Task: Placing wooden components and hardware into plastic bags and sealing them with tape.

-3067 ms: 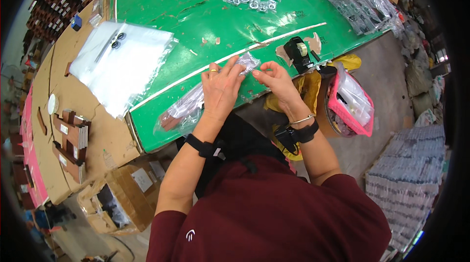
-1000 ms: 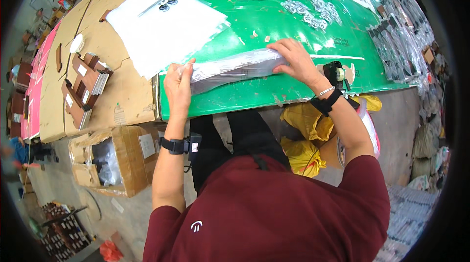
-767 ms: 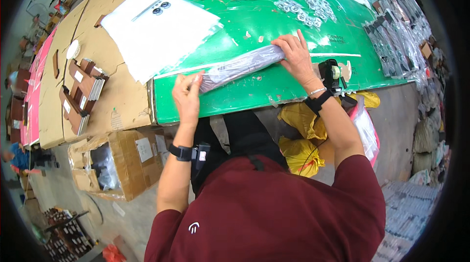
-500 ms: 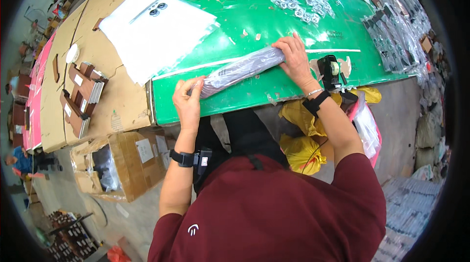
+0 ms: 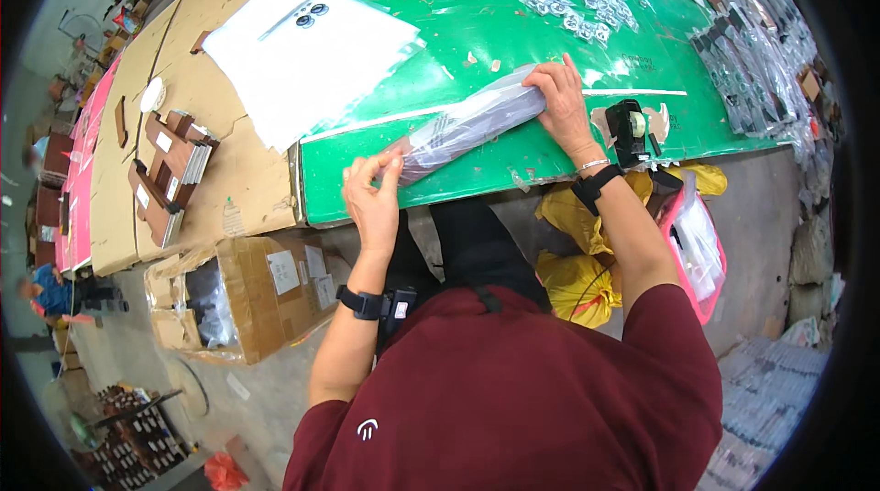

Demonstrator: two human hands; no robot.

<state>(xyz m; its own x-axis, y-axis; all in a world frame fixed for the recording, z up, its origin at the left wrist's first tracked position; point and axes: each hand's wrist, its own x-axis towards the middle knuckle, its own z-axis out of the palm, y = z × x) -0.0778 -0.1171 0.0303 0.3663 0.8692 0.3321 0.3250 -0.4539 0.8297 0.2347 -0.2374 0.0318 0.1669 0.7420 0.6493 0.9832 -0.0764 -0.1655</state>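
A long plastic-wrapped bundle with dark brown contents lies at a slant along the near edge of the green table. My left hand pinches its left end between thumb and fingers. At the far right end, my right hand grips the clear wrapping, with its thumb below and the forefinger raised. Loose film stands up along the bundle's upper edge. A black tape dispenser sits just right of my right hand.
White plastic bags lie on the left, beside brown parts on cardboard. Small bagged pieces are at the back, and wrapped packs are piled right. Below the table stand an open carton, yellow sacks and a pink basket.
The whole view has shifted slightly. The bundle has turned a little between my hands and shows a broader face, with its film lifted higher. Both hands keep hold of its ends.
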